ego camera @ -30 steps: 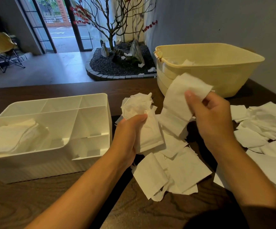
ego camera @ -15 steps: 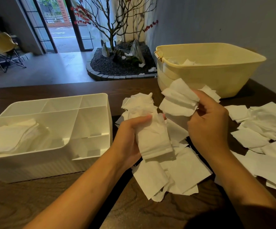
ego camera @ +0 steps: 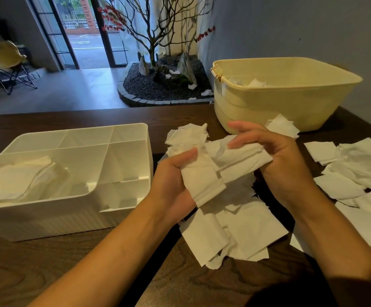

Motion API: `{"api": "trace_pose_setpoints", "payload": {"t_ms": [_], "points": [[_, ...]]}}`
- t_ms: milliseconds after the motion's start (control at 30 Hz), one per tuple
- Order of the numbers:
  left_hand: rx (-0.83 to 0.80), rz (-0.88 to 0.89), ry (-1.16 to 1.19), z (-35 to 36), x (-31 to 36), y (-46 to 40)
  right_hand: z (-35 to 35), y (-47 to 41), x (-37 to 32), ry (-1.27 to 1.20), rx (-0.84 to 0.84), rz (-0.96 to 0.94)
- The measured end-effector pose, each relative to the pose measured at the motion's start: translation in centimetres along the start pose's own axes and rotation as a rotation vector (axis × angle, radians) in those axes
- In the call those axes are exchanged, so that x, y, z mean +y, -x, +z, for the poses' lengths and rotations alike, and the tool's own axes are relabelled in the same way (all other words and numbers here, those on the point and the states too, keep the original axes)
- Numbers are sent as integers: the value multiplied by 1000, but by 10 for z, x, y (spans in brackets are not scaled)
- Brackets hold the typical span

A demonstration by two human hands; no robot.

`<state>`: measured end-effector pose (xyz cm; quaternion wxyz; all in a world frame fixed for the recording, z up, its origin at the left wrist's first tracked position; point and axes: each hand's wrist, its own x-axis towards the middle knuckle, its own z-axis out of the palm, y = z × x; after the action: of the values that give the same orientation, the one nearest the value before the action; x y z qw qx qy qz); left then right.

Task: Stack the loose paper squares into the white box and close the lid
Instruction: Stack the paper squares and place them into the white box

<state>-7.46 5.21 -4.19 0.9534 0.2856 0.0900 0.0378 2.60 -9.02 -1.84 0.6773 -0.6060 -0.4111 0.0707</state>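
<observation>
Two hands meet just right of the white box (ego camera: 73,165): the left hand (ego camera: 175,180) grips a paper bundle (ego camera: 213,171), the right hand (ego camera: 275,158) clasps its other end. Loose squares (ego camera: 235,231) litter the desk (ego camera: 113,273) right of the box; a yellow tub (ego camera: 291,107) stands beyond.

The scene is lit dimly and softly by daylight admitted through the glazed doors (ego camera: 87,32) at the upper left of the frame. Soft shadows are cast on the dark table (ego camera: 36,262) toward the lower edge. Straight lines are bowed near the borders by wide-angle distortion. Focus is held sharp throughout; no glare is seen.
</observation>
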Motion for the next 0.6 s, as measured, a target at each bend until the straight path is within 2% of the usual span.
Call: {"api": "trace_pose_setpoints", "payload": {"t_ms": [200, 300, 400, 600], "points": [[-105, -103, -45, 3, -4, 5, -5, -4, 1, -308, 253, 252], [-156, -112, -82, 3, -6, 5, -3, -4, 1, -272, 276, 258], [-105, -100, -182, 2, -6, 3, 0, -3, 0, -236, 282, 256], [20, 33, -496, 12, -11, 4, 1, -3, -7, -373, 235, 348]]}}
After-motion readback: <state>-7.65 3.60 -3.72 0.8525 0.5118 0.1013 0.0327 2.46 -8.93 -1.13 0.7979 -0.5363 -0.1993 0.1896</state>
